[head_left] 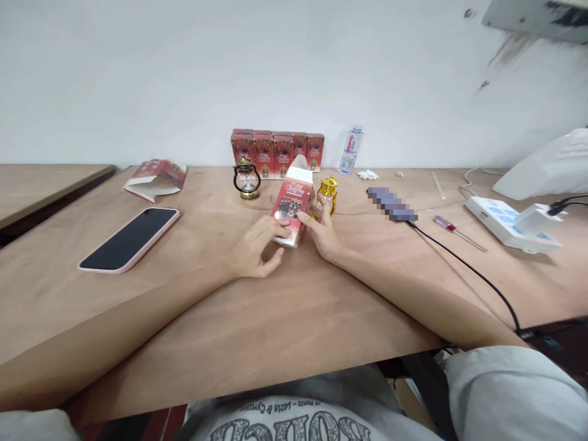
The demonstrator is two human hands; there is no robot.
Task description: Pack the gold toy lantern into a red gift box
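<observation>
A red printed cardboard box (293, 199) leans at a tilt in front of me, its white top flap raised. My left hand (257, 246) grips the box at its lower left, fingers bent over the front and thumb held apart below. On the right edge, my right hand (324, 234) holds the box with its thumb across the front; its other fingers are partly hidden. Just behind that hand stands a gold lantern (327, 187), partly covered by its fingers. A bronze-coloured lantern (248, 179) stands upright left of the box.
Several red boxes (263, 156) stand stacked by the wall, near a plastic bottle (351, 150). An unfolded red carton (156, 179) and a phone (130, 240) lie left. Rightward are a blurred-out device (392, 204) on a cable, a screwdriver (459, 233) and a power strip (505, 223).
</observation>
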